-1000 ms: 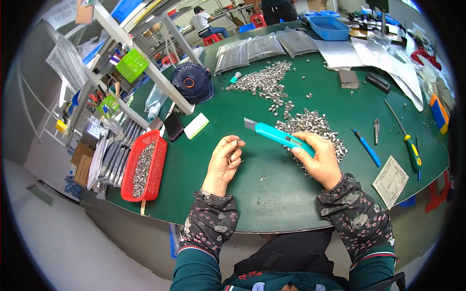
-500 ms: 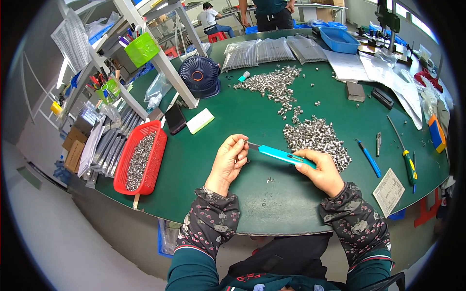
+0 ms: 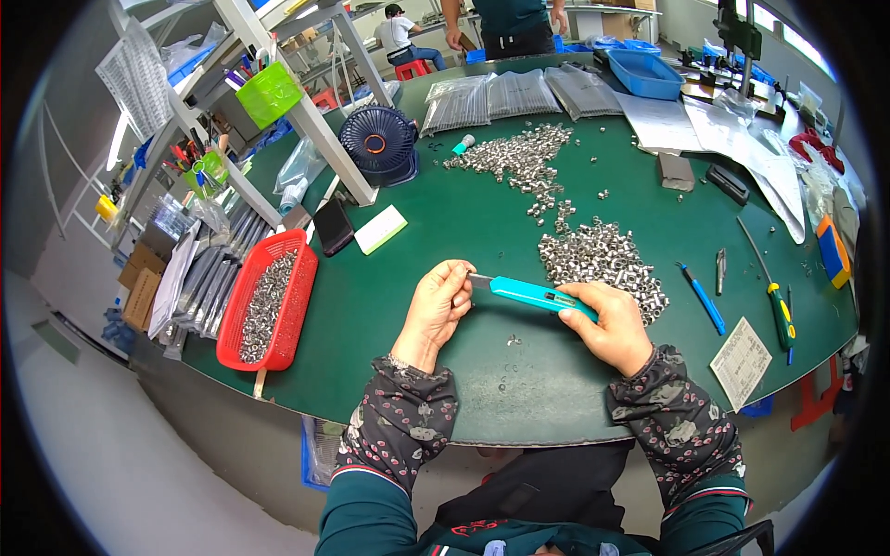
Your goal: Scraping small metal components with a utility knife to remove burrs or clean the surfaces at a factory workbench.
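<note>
My right hand is wrapped round the turquoise handle of a utility knife, its blade out and pointing left. My left hand is closed in a pinch on what looks like a small metal ring, mostly hidden by the fingertips. The blade's tip meets those fingertips. Beyond my right hand lies a heap of small metal rings, and a second, looser heap spreads farther back. Tiny scraps lie on the green table between my forearms.
To the left are a red basket of metal pieces, a phone, a notepad and a fan. Rightward lie a blue pen-like tool, a screwdriver and a paper slip. A person stands across the table.
The knife and my right hand have shifted slightly left, the blade now closer in at my left fingertips. My left hand stays nearly still. The standing person's arms have moved.
</note>
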`<act>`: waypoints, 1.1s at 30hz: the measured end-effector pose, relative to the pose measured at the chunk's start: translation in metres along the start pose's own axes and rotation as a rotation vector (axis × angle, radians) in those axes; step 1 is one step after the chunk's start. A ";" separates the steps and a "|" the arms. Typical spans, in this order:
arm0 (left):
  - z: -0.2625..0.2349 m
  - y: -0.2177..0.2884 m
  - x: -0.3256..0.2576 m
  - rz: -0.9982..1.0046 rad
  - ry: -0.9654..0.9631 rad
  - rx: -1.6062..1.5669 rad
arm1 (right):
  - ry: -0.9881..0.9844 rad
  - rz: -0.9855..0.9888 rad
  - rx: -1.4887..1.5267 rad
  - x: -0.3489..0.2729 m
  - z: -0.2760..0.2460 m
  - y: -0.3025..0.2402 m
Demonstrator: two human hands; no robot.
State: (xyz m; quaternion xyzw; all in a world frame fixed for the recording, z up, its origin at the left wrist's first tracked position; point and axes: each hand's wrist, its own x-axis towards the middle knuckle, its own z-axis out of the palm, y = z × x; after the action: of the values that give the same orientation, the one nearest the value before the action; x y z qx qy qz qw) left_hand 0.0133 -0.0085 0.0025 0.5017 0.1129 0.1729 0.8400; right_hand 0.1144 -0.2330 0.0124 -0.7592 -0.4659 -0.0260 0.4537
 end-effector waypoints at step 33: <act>0.000 0.003 -0.005 -0.094 0.022 -0.013 | 0.216 -0.136 -0.064 0.000 -0.002 -0.004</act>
State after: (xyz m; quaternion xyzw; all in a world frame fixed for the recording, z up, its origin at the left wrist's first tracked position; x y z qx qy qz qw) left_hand 0.0083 -0.0087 0.0052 0.4885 0.1443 0.1396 0.8492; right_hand 0.1124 -0.2337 0.0163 -0.7329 -0.4635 -0.1531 0.4739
